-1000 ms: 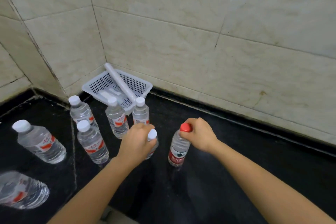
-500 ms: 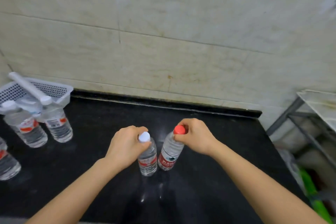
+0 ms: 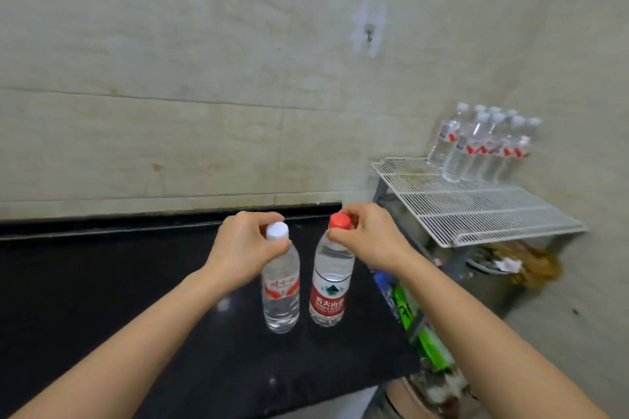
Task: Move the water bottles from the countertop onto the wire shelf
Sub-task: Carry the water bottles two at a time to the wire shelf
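Head view, the only one. Left hand [image 3: 246, 250]: closed round the neck of the white-capped bottle [image 3: 280, 286], fingers wrapped just under the cap. Right hand [image 3: 369, 236]: closed round the neck of the red-capped bottle [image 3: 330, 282], thumb and fingers pinching at the cap. Both bottles: upright, long axis vertical, side by side and close together, hanging below the hands over the right end of the black desk [image 3: 102, 299]; whether their bases touch the desk or are just clear of it cannot be told. Wire shelf [image 3: 476, 211]: white, to the right of and beyond the desk's end, apart from it; it lies rightward and forward of both hands, and the right hand is the nearer. Front part of the shelf: bare wire. Bottles already on the shelf [image 3: 483, 146]: clustered upright at its back corner against the wall, roughly eight caps visible, exact number uncertain through blur. Count: two bottles in hand, one per hand; no other bottles visible on the desk. Judged next requirement: carry both rightward, keeping them vertical.
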{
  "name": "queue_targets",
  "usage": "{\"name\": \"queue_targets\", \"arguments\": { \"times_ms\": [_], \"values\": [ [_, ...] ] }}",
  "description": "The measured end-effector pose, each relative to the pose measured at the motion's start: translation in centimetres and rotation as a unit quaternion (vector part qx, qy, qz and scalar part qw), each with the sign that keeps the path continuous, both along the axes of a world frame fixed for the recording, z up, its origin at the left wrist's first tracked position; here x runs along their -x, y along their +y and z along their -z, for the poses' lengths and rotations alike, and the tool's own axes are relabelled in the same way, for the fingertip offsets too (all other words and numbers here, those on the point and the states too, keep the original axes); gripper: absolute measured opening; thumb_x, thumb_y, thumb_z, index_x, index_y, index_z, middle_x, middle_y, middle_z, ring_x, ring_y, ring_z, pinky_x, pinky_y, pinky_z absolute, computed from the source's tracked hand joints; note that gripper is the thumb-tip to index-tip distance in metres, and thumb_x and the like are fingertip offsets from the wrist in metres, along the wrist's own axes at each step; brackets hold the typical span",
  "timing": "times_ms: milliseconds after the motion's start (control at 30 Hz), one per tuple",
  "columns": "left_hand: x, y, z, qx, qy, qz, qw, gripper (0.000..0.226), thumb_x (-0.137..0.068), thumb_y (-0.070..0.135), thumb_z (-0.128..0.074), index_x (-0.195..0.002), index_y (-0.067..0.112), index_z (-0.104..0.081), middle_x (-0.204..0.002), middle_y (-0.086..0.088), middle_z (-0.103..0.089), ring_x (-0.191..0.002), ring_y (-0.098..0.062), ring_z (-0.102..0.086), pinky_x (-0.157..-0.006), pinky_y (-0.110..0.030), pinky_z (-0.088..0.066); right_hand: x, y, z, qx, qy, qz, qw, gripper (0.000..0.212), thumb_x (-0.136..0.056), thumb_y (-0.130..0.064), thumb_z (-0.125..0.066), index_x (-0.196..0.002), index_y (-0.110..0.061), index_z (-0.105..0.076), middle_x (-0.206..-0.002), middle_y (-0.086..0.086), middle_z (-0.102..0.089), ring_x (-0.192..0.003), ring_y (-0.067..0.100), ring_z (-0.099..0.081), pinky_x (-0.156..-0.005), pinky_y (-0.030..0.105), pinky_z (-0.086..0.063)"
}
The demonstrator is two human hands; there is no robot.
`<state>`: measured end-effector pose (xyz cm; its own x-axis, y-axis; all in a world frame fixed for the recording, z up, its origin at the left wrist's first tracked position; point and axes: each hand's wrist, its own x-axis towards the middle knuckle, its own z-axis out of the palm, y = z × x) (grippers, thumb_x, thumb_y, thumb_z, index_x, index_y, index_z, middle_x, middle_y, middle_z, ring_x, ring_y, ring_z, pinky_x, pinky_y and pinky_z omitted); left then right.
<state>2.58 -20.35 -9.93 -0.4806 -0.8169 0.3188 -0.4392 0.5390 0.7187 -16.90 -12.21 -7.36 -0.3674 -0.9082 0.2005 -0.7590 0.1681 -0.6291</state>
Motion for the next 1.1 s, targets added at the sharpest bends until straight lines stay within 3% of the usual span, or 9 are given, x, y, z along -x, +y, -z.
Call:
{"name": "queue_targets", "arguments": {
  "times_ms": [167,267,333,467,600,767,833,933,1100],
  "values": [
    [8.8,1.1,-2.4,-0.012,0.037,0.079,0.996,0.020,-0.068,0.023,-0.071,-0.087,0.016,-0.071,-0.075,-0.002,-0.073,-0.063,0.001,-0.054,-0.059,-0.020,-0.046,7.5,4.0,-2.7,0.031,0.001,0.054,0.998,0.014,-0.073,-0.028,-0.075,-0.073,-0.016,-0.067,-0.057,-0.010,-0.054,-0.053,0.003,-0.046,-0.049,0.020,-0.033],
    [13.9,1.5,-3.9,-0.009,0.072,0.097,0.993,0.032,-0.067,0.020,-0.076,-0.099,0.023,-0.074,-0.077,0.018,-0.072,-0.067,0.013,-0.062,-0.057,-0.004,-0.045,11.9,5.7,-4.6,0.053,0.009,0.069,0.996,0.014,-0.074,-0.030,-0.076,-0.072,-0.023,-0.064,-0.055,-0.012,-0.051,-0.048,-0.001,-0.046,-0.046,0.013,-0.030],
    [17.3,1.6,-5.1,-0.002,0.097,0.111,0.989,0.038,-0.067,0.018,-0.078,-0.105,0.019,-0.073,-0.075,0.024,-0.067,-0.066,0.018,-0.061,-0.056,-0.002,-0.047,14.8,6.3,-6.1,0.082,0.001,0.070,0.994,0.017,-0.075,-0.028,-0.077,-0.068,-0.024,-0.062,-0.053,-0.013,-0.051,-0.043,-0.005,-0.049,-0.040,0.009,-0.033],
    [24.3,1.1,-7.4,-0.010,0.156,0.146,0.977,0.035,-0.066,0.015,-0.080,-0.100,0.021,-0.075,-0.066,0.023,-0.069,-0.059,0.018,-0.059,-0.055,-0.003,-0.046,21.3,6.5,-8.9,0.117,0.001,0.087,0.989,0.015,-0.075,-0.031,-0.077,-0.073,-0.019,-0.067,-0.054,-0.012,-0.054,-0.043,-0.006,-0.048,-0.040,0.008,-0.035],
    [31.7,-0.4,-9.8,-0.020,0.177,0.175,0.968,0.038,-0.064,0.019,-0.082,-0.101,0.023,-0.074,-0.066,0.027,-0.069,-0.063,0.012,-0.063,-0.056,-0.007,-0.049,27.9,6.1,-11.0,0.122,0.019,0.114,0.986,0.018,-0.071,-0.031,-0.078,-0.064,-0.022,-0.064,-0.043,-0.016,-0.047,-0.040,-0.002,-0.042,-0.041,0.010,-0.033],
    [40.3,-0.8,-12.2,0.003,0.164,0.237,0.958,0.048,-0.067,0.019,-0.078,-0.067,0.065,-0.064,-0.066,0.032,-0.069,-0.065,0.013,-0.064,-0.060,-0.016,-0.054,35.7,6.3,-12.1,0.122,0.038,0.138,0.982,0.025,-0.072,-0.029,-0.077,-0.066,-0.009,-0.065,-0.051,-0.010,-0.043,-0.044,0.002,-0.036,-0.047,0.020,-0.032],
    [43.4,-0.8,-12.4,-0.004,0.155,0.246,0.957,0.043,-0.067,0.019,-0.078,-0.070,0.061,-0.067,-0.069,0.029,-0.070,-0.068,0.010,-0.066,-0.061,-0.018,-0.056,38.5,6.4,-12.3,0.123,0.035,0.148,0.981,0.033,-0.073,-0.028,-0.076,-0.069,0.001,-0.061,-0.054,-0.004,-0.040,-0.049,0.008,-0.035,-0.051,0.026,-0.031],
    [48.0,-0.7,-12.1,-0.046,0.160,0.250,0.954,0.028,-0.068,0.020,-0.078,-0.093,0.032,-0.076,-0.078,0.015,-0.076,-0.078,-0.002,-0.071,-0.073,-0.036,-0.061,42.9,6.5,-12.5,0.122,0.033,0.159,0.979,0.031,-0.073,-0.026,-0.076,-0.066,0.000,-0.060,-0.055,-0.003,-0.038,-0.050,0.009,-0.033,-0.050,0.025,-0.030],
    [55.5,-0.3,-11.3,-0.058,0.155,0.243,0.956,0.015,-0.071,0.016,-0.077,-0.075,0.030,-0.077,-0.077,0.003,-0.077,-0.072,-0.008,-0.070,-0.069,-0.041,-0.060,51.1,6.3,-12.5,0.113,0.034,0.162,0.980,0.028,-0.073,-0.024,-0.076,-0.064,-0.002,-0.060,-0.053,-0.005,-0.036,-0.043,0.005,-0.033,-0.043,0.017,-0.028]
  ]
}}
